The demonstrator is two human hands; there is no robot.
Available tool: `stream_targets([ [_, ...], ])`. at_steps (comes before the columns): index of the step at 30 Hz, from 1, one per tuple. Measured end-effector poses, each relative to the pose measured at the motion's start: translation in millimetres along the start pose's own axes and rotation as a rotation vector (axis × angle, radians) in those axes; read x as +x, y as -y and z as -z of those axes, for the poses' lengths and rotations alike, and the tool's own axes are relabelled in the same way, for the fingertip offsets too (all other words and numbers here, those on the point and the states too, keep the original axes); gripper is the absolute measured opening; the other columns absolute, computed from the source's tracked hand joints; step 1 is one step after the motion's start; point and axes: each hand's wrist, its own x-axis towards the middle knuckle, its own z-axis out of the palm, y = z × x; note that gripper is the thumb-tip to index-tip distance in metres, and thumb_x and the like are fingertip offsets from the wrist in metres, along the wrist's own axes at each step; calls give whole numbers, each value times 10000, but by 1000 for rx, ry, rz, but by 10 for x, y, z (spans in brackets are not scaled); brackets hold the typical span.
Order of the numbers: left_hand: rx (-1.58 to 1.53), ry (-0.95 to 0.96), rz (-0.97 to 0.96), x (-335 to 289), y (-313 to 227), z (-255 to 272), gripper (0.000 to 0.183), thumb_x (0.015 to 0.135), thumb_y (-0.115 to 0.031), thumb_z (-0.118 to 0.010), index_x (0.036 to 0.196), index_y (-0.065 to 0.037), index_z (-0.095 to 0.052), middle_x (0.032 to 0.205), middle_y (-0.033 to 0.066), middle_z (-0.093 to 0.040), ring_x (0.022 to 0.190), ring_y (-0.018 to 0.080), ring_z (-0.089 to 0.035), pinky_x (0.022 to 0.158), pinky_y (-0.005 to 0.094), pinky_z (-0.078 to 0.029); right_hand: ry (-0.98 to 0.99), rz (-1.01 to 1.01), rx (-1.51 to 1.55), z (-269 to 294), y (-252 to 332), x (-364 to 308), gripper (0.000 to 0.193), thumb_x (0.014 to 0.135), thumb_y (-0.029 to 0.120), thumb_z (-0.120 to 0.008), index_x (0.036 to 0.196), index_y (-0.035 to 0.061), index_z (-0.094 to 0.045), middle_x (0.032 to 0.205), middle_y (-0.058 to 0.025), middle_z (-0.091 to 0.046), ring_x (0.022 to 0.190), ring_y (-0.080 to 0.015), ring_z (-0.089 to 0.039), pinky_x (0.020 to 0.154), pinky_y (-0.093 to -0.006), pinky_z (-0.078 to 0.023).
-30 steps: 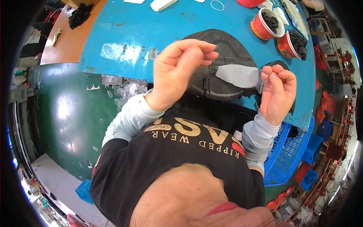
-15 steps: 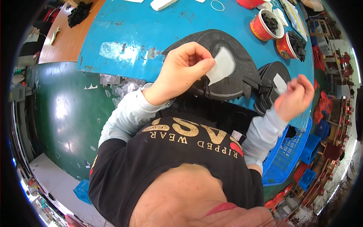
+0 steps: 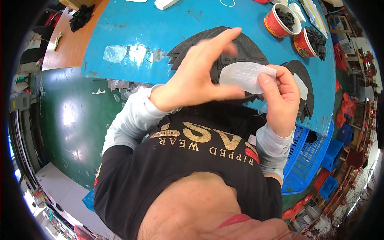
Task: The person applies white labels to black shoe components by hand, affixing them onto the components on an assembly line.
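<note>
A thin white sheet piece, slightly see-through and rounded at one end, is pinched between the thumb and fingers of my right hand. My left hand is open just left of it, thumb and fingers spread wide and a little blurred. Underneath, partly covered by my hands, lies a stack of black moulded pieces that look like shoe soles. To the right, behind my right hand, sits a smaller black stack. Another white piece lies on that stack.
Two red-and-white tubs hold black scraps on the blue table. Clear plastic film lies at the table's left. A blue basket stands below the right edge. A wooden surface adjoins at far left.
The white sheet piece has passed from my left hand to my right, which came in from the right. My left hand has opened its pinch and spread its fingers.
</note>
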Motion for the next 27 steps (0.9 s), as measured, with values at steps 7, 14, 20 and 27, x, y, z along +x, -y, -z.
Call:
stream_targets([
  [7, -77, 200, -6, 377, 51, 42, 363, 811, -4, -578, 1162, -22, -487, 683, 46, -533, 616, 113, -538, 544, 233, -398, -174, 134, -163, 41, -64, 281, 148, 851, 117, -629, 901, -13, -578, 759, 0, -608, 653, -30, -523, 583, -173, -417],
  [14, 275, 307, 16, 34, 262, -127, 370, 743, -51, -626, 1098, -50, -522, 665, 43, -516, 628, 217, -520, 706, 337, -373, -147, 33, -562, 60, -494, 290, 207, 777, 208, -697, 812, 33, -592, 608, -45, -606, 500, -74, -515, 485, -237, -409],
  [20, 440, 180, 75, -108, 169, -167, 442, 678, -36, -641, 1102, -27, -517, 785, 40, -555, 750, 205, -555, 747, 366, -377, -254, 292, -928, 118, -549, 317, 227, 753, 165, -704, 921, 53, -601, 836, -90, -593, 664, -199, -574, 514, -311, -434],
  [27, 384, 602, -205, -134, 153, -147, 740, 757, -491, -596, 1264, 15, -410, 1338, 184, -390, 1263, 320, -359, 1047, 446, -239, -13, 623, -1237, 93, -583, 174, 271, 707, 212, -700, 967, 140, -669, 976, 50, -632, 634, -160, -542, 566, -283, -444],
])
